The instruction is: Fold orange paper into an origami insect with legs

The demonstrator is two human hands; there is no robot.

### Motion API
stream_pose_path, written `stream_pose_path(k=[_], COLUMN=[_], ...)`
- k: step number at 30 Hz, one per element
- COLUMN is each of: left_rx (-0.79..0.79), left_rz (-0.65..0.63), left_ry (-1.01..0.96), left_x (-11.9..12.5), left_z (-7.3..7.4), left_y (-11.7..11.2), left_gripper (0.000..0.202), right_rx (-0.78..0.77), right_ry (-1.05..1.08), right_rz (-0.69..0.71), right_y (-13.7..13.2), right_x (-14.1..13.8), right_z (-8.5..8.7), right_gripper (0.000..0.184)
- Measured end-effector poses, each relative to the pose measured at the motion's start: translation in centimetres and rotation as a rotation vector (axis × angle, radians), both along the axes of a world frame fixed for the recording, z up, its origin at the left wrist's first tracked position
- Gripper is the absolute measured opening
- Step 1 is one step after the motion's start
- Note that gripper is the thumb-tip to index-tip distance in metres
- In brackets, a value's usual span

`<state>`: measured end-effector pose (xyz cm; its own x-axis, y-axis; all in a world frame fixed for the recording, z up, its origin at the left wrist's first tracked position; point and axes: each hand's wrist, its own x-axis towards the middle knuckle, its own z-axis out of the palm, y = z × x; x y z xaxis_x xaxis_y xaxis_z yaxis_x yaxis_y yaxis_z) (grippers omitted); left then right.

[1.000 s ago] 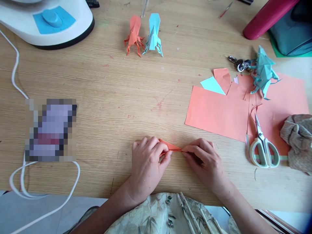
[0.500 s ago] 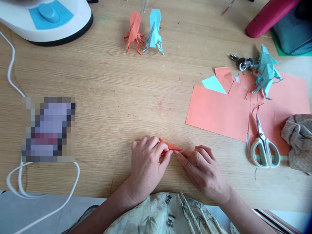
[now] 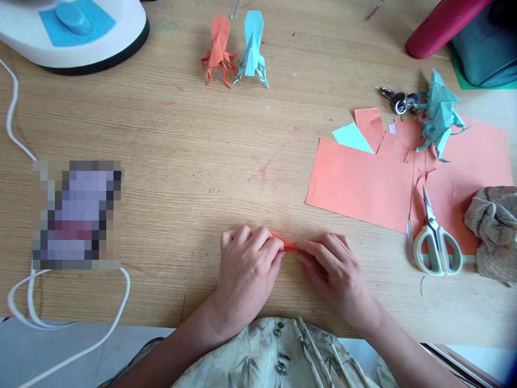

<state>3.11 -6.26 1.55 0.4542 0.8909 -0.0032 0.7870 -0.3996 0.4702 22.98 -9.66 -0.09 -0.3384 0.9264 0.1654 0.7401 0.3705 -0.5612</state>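
A small folded piece of orange paper [image 3: 285, 242] lies between my hands near the table's front edge, pointed toward the right. My left hand [image 3: 248, 267] covers most of it, thumb and fingers pinched on its left part. At the narrow right tip, my right hand [image 3: 335, 272] pinches the paper between thumb and forefinger. The paper's left end is hidden under my left fingers. To the right lie a large orange sheet [image 3: 359, 183] and scissors [image 3: 437, 242] with pale handles, blades pointing away from me.
An orange paper figure [image 3: 219, 51] and a light-blue one [image 3: 253, 48] stand at the back. A teal paper figure [image 3: 439, 113] rests by keys [image 3: 399, 101]. A crumpled cloth [image 3: 495, 231] is at right, a blurred phone-like object [image 3: 78, 215] and white cable [image 3: 127, 291] at left.
My right thumb and forefinger have closed on the paper's right tip, the hand shifting slightly up. My left fingers have slid a little right, covering more of the paper.
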Motion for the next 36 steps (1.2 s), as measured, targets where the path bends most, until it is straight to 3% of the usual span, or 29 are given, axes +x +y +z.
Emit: stream_pose_path(k=[7, 18, 36], left_rx=[-0.014, -0.033, -0.06], left_rz=[-0.065, 0.016, 0.069], left_ry=[-0.017, -0.048, 0.03], left_x=[0.6, 1.3, 2.2], left_z=[-0.2, -0.7, -0.4], left_y=[0.2, 0.1, 0.3], left_gripper=[0.011, 0.012, 0.01], right_rx=[-0.072, -0.051, -0.09], right_ry=[0.023, 0.065, 0.007], right_rz=[-0.022, -0.013, -0.137], right_y=[1.1, 0.5, 0.9], right_x=[0.0, 0.9, -1.0], right_z=[0.4, 0.1, 0.0], right_gripper=[0.013, 0.017, 0.014])
